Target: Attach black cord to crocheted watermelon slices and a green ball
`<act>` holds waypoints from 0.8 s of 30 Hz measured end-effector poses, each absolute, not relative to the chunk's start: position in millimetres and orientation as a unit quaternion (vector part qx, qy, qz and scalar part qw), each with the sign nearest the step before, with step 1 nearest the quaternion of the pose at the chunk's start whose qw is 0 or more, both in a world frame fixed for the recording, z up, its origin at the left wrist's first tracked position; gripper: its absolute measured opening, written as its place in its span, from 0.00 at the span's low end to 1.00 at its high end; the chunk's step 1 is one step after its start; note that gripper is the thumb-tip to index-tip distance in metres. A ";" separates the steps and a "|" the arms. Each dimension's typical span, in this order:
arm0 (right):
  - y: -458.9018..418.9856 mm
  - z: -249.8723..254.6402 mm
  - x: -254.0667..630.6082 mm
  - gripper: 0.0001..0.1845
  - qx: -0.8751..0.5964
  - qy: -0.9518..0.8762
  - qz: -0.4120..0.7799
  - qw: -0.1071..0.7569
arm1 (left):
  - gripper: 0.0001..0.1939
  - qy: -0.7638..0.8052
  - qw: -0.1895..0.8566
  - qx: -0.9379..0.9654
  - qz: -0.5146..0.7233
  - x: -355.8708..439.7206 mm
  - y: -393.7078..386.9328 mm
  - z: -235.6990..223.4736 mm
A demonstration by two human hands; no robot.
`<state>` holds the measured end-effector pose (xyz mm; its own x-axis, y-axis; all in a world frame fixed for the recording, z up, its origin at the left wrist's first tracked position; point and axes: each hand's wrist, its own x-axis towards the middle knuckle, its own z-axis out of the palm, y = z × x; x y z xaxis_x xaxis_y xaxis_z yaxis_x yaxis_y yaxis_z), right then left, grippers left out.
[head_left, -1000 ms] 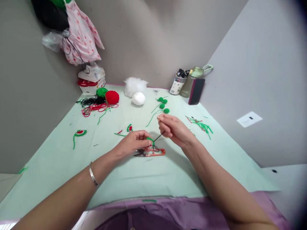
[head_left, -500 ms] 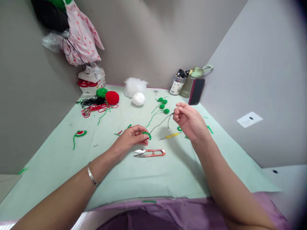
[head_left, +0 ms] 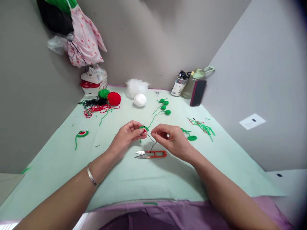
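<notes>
My left hand pinches a small crocheted watermelon slice, green along the rim with red and white below. Black yarn runs from this slice to my right hand, and a loose end hangs down toward the thread snips. The thumb and forefinger of my right hand are closed just right of the slice; whether a needle sits at their tips is too small to tell. The orange-handled snips lie on the table below both hands, blades pointing left.
Another watermelon slice lies at left. Several green crocheted balls with tails are beyond my hands, and green yarn scraps lie at right. Behind are a red yarn ball, a white yarn ball, white stuffing and a phone.
My right hand pulled the black yarn out to the upper right, then came back down beside the slice. My left hand lifted the slice slightly away from the snips. The view shifted a little.
</notes>
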<state>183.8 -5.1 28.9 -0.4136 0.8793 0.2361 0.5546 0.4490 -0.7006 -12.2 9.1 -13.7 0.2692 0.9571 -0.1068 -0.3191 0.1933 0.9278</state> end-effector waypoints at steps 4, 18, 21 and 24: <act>-4.1 25.1 181.8 0.07 -0.458 -0.803 0.255 0.283 | 0.12 0.374 0.671 0.432 0.472 -12.1 8.9 -13.4; -5.7 26.6 176.2 0.07 -0.492 -0.789 0.252 0.268 | 0.12 0.402 0.645 0.453 0.466 -10.4 6.3 -14.8; -5.6 25.2 174.3 0.07 -0.503 -0.777 0.260 0.276 | 0.11 0.417 0.611 0.483 0.469 -8.6 4.8 -16.4; -4.6 21.1 172.2 0.07 -0.510 -0.764 0.270 0.288 | 0.11 0.420 0.589 0.504 0.471 -6.8 3.5 -17.5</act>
